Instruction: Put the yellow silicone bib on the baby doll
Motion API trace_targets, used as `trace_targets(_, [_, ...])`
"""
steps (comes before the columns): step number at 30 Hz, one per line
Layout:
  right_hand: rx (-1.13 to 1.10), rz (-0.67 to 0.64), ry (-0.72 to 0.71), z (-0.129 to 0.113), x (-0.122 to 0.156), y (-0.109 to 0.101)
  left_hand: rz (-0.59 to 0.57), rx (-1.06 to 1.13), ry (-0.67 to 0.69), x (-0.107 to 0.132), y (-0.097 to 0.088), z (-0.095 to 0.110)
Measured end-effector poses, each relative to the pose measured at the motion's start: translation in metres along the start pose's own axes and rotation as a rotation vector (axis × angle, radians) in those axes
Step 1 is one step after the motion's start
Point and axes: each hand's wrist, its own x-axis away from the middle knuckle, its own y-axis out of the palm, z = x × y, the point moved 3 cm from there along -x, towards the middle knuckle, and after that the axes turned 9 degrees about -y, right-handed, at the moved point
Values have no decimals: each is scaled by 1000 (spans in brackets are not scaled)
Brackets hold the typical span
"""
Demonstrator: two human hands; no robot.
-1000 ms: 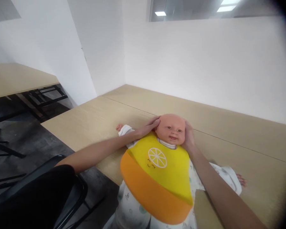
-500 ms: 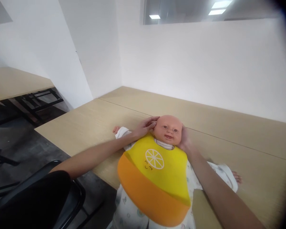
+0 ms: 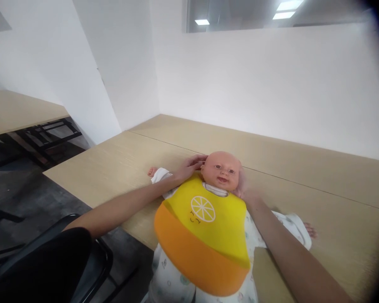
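A baby doll (image 3: pixel 221 170) in white patterned clothes lies on its back on the table, arms spread out to the sides. Over its chest is a bib (image 3: pixel 219 221), yellow with a white citrus slice and an orange pocket along the bottom. Beside the doll's head, on the picture's left, my left hand (image 3: pixel 189 166) has its fingers bent together, tips tucked behind the head and neck. What they hold is hidden. My right hand (image 3: pixel 246 189) is against the other side of the head and neck, blurred, its fingers mostly out of sight behind the doll.
The light wooden table (image 3: pixel 139 151) meets a white wall (image 3: pixel 255 84) at the back, and a seam runs across its top. A black chair (image 3: pixel 105 261) stands close at the lower left. Another table (image 3: pixel 22 109) is farther off to the left.
My right hand has shifted slightly at the side of the doll's head and looks more blurred. My left hand has drawn back a little from the head. The view has moved slightly.
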Motion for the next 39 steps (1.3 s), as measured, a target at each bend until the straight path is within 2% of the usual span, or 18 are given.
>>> trace_targets(6, [-104,136,34,-8,8,7,-34,119,-65,6,4,4])
trace_targets(12, [-118,183,7,-16,12,5,-34,126,-88,7,7,7])
trace_targets(15, [-121,165,-74,-19,11,3,-5,133,-114,7,9,10])
trace_targets(19, [-129,196,-255,-21,6,-8,9,143,-127,7,11,10])
trace_targets(22, [-103,212,-304,-21,3,-15,-8,143,-112,6,9,7])
trace_targets(27, [-100,220,-216,-19,3,-12,-23,153,-115,2,5,-1])
trace_targets(35, [-60,154,49,-9,8,3,39,164,-186,-2,4,-4])
trace_targets(39, [-100,158,100,-3,4,4,63,152,-222,-4,3,-6])
